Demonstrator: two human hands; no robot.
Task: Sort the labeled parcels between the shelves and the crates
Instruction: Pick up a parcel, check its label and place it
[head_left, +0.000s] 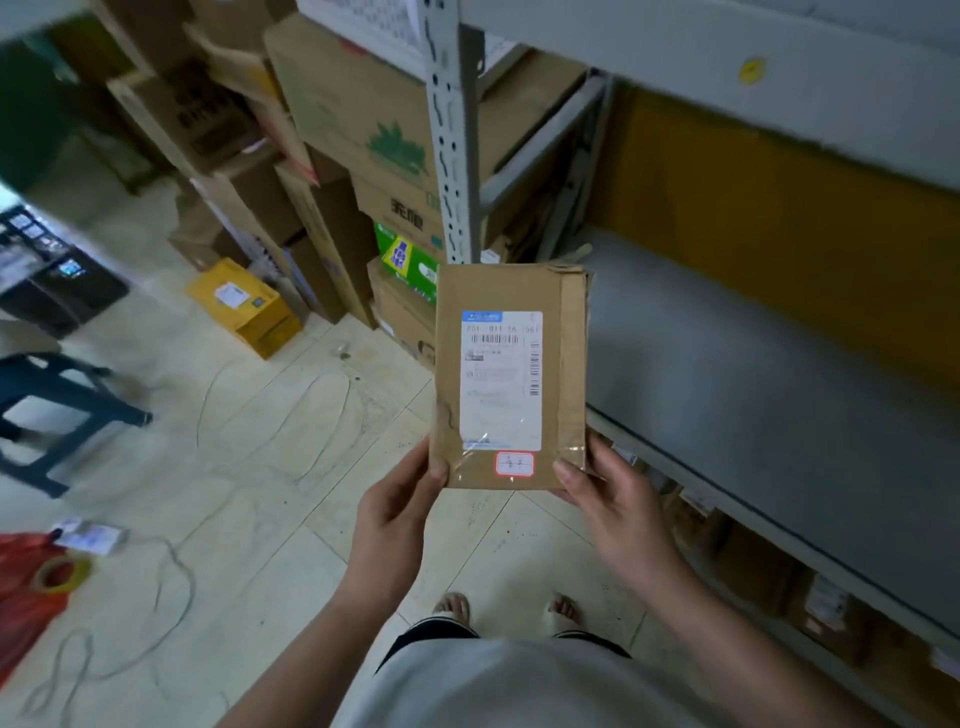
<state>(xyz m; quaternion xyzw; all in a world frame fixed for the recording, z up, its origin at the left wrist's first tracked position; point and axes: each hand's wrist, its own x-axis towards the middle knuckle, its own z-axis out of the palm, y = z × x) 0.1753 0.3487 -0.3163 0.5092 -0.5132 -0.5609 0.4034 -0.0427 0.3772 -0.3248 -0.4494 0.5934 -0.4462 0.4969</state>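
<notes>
The parcel (511, 379) is a flat brown cardboard packet, held upright in the air between the two hands, above the floor and just left of the shelf. The left hand (397, 512) pinches its lower left edge, thumb on the front and fingers behind. The right hand (608, 499) pinches the lower right corner the same way. A white shipping label (501, 382) with barcodes covers much of the front under clear tape. A small red-bordered sticker (514, 464) sits below it, between the two thumbs. The print is too blurred to read.

Far left of the left hand, a red bag (21, 582) lies on the floor with a roll of yellow tape (62, 571) on it, and a dark stool (57, 405) stands beyond them. A thin cord (171, 587) loops over the floor (234, 467) nearer that hand. Further off sits a yellow box (244, 306) with a white label. Past the parcel's top edge rises a stack of cardboard boxes (353, 104), with a grey post (452, 130) in front of it. The shelf (753, 374) runs right of the right hand, with smaller boxes (826, 608) beneath it.

The parcel's cardboard is creased, with a folded flap down its right side and wrinkled tape. The floor is pale glossy tile. The post is metal, punched with slots. The shelf deck is flat dull grey with a yellow panel behind.
</notes>
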